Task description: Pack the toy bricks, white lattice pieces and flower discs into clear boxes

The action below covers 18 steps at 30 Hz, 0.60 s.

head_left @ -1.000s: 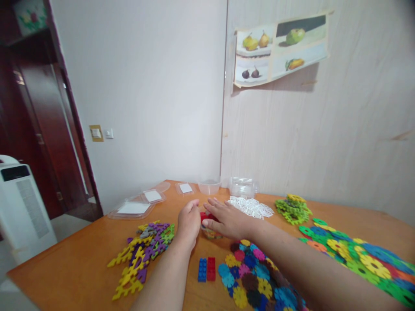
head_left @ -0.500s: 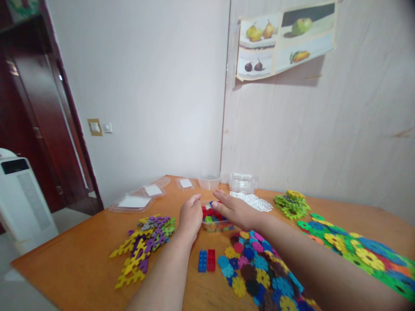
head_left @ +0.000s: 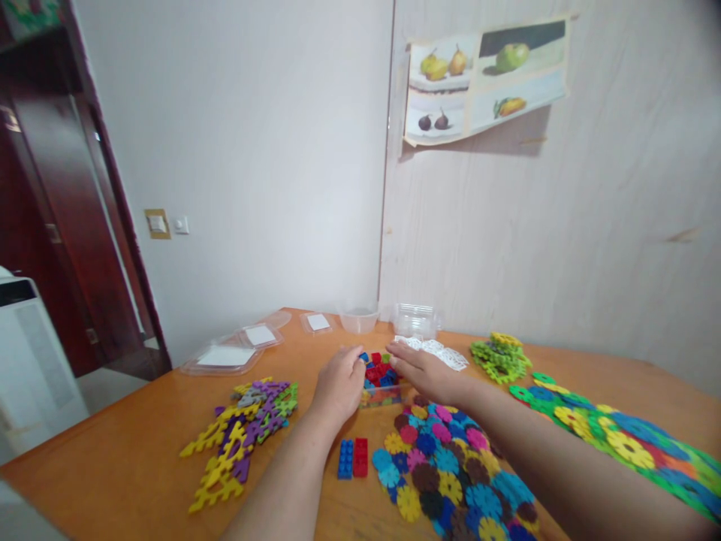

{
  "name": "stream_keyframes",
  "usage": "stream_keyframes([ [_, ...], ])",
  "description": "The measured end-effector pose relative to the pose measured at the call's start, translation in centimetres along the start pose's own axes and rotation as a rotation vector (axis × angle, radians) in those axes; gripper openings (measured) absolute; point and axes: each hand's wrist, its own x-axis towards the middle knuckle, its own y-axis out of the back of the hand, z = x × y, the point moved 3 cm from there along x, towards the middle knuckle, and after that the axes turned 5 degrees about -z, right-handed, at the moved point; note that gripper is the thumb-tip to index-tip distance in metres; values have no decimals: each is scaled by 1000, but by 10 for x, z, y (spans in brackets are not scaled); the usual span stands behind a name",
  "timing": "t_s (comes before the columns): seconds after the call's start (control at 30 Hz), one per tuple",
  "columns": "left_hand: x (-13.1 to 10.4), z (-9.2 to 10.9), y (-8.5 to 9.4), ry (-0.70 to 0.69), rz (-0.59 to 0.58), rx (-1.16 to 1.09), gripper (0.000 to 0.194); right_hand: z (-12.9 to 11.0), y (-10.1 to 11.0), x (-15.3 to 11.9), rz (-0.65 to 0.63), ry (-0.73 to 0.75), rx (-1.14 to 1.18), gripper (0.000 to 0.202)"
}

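Observation:
A clear plastic box (head_left: 380, 397) stands on the table between my hands, filled with red, blue and green building bricks (head_left: 378, 370). My left hand (head_left: 339, 385) is closed on the box's left side, its fingertips at the rim and partly hidden. On the opposite side, my right hand (head_left: 425, 373) lies palm down with its fingers stretched out over the right rim; it holds nothing I can see. Nearer to me lie a blue brick (head_left: 345, 459) and a red brick (head_left: 361, 457), side by side and apart from both hands.
Flower-shaped discs (head_left: 444, 473) spread under my right forearm. Yellow and purple connector pieces (head_left: 242, 436) lie left. Clear lids (head_left: 222, 358), a round tub (head_left: 359, 319), a clear container (head_left: 415, 321) and white pieces (head_left: 436, 352) sit farther back. Green pieces (head_left: 499, 359) and large discs (head_left: 625, 443) are right.
My right hand has drawn back from above the bricks to the box's right rim. My left hand has turned palm-down over the left side. More of the bricks shows, and the view has shifted slightly.

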Motion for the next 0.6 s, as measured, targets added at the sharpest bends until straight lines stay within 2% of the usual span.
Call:
stream_keyframes([
  [0.1,-1,0,-1,-25,8,51,46,1,4,4,14,-75,54,51],
  [0.27,-2,0,-4,-87,-10,143,44,-3,3,8,19,-92,39,32],
  [0.47,-3,1,-2,-75,1,156,42,-7,2,11,95,-132,12,30],
  [0.6,-4,4,-1,-88,22,164,38,-10,2,11,61,-76,32,27],
])
